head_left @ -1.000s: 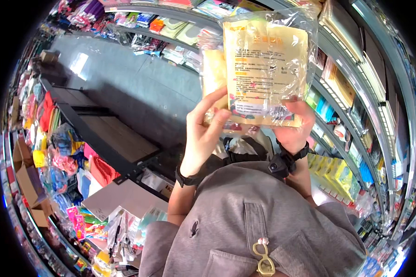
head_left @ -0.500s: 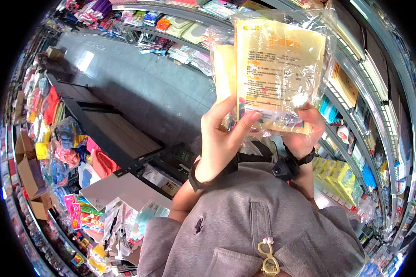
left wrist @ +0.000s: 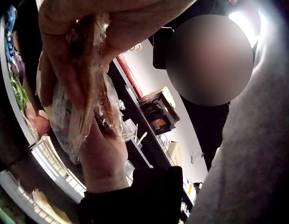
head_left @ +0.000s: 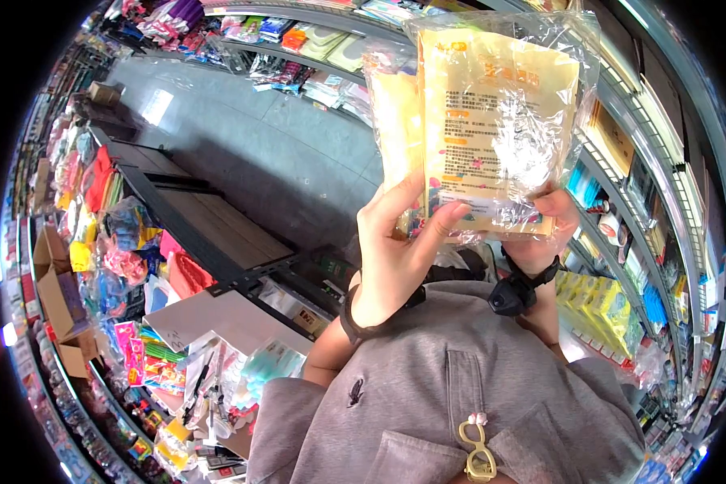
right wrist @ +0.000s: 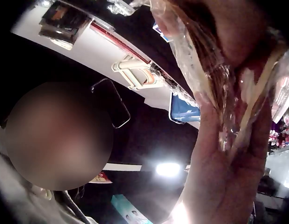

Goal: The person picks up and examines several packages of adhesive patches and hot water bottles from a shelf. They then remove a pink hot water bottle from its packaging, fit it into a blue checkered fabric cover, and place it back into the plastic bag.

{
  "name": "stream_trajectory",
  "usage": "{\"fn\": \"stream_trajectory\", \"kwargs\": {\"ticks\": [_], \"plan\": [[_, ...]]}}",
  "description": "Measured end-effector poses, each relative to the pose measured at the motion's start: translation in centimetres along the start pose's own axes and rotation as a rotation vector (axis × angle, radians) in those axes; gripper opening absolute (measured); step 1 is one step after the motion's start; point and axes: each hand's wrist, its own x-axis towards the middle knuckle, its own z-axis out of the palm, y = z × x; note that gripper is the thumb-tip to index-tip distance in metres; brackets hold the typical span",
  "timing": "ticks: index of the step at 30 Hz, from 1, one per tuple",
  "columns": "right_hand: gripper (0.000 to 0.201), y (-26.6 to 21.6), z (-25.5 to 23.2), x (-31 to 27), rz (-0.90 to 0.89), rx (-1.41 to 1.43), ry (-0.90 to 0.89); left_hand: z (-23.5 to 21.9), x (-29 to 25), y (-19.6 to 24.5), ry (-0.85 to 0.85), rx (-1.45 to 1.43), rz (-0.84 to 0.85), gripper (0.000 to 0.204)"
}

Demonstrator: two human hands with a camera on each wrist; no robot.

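Note:
In the head view, a pale yellow packet (head_left: 468, 125) in clear plastic wrap is held up with its printed text facing me. A second yellow packet (head_left: 399, 121) in clear wrap sits behind it, showing at its left side. My left hand (head_left: 395, 250) grips the packets by their lower left, thumb over the front one. The lower right corner of the front packet is pinched by my right hand (head_left: 547, 230), thumb in front and fingers hidden behind. Both wrist views show crinkled clear wrap (left wrist: 72, 119) between the fingers.
Shelves (head_left: 633, 161) of packaged goods curve along the right, with yellow packs (head_left: 593, 310) low down. Left of me stands a dark rack (head_left: 210, 222) beside heaped colourful goods and an open cardboard box (head_left: 60, 290). Grey floor (head_left: 242, 121) lies between the rack and the far shelves.
Both hands and the packets have shifted to the right in the head view. The grip on the packets stays much the same, and a brighter glare now lies on the front wrap.

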Motion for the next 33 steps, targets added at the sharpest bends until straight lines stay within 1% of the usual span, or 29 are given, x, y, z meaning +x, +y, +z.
{"fn": "stream_trajectory", "kwargs": {"ticks": [2, 5, 8, 11, 14, 17, 20, 22, 23, 26, 27, 30, 31, 33], "plan": [[0.064, -0.2, 0.5, -0.4, -0.042, 0.012, 0.002, -0.1, -0.3, 0.5, -0.002, -0.001, -0.04, 0.031], [0.066, -1.1, 1.5, -0.3, -0.051, -0.07, -0.059, -0.3, -0.5, 0.3, 0.005, 0.034, 0.064, 0.031], [0.067, -1.1, 1.8, -0.3, -0.056, -0.101, -0.096, -0.3, -1.0, 0.5, 0.03, -0.001, 0.018, 0.032], [0.067, -0.1, 1.1, -0.3, -0.091, -0.113, -0.097, -0.7, -1.1, 0.2, 0.031, 0.067, 0.119, 0.032], [0.066, 0.1, 1.0, -0.5, -0.101, -0.111, -0.107, -0.6, -1.7, 0.6, 0.063, 0.006, 0.002, 0.033], [0.066, 0.5, 1.0, -0.6, -0.052, 0.0, -0.09, -0.8, -1.9, 0.9, 0.061, -0.022, -0.043, 0.032], [0.064, 0.9, 1.6, -1.0, -0.01, 0.057, 0.001, -1.2, -2.0, 0.7, 0.044, -0.011, -0.024, 0.031], [0.061, 0.6, 2.1, -1.1, -0.005, 0.117, 0.003, -1.3, -1.9, 0.7, 0.05, -0.002, -0.016, 0.031], [0.06, 0.3, 2.2, -1.0, -0.009, 0.172, -0.034, -1.3, -1.9, 0.7, 0.053, 0.0, -0.013, 0.03], [0.055, 0.3, 1.9, -0.9, -0.154, 0.156, -0.209, -1.2, -1.9, 0.8, 0.068, -0.077, -0.073, 0.03], [0.055, 0.2, 1.3, -0.5, -0.262, 0.075, -0.321, -1.3, -1.7, 0.7, 0.048, -0.031, -0.009, 0.03], [0.049, -0.1, 1.1, -0.8, -0.199, -0.131, -0.19, -1.3, -1.7, 0.4, 0.076, -0.039, -0.048, 0.03], [0.048, -0.1, 1.9, -0.8, -0.172, -0.209, -0.139, -1.3, -1.6, 0.4, 0.07, -0.046, -0.054, 0.03], [0.046, 0.0, 2.9, -0.9, -0.121, -0.117, -0.092, -1.4, -1.5, 0.4, 0.058, -0.064, -0.069, 0.031]]}}
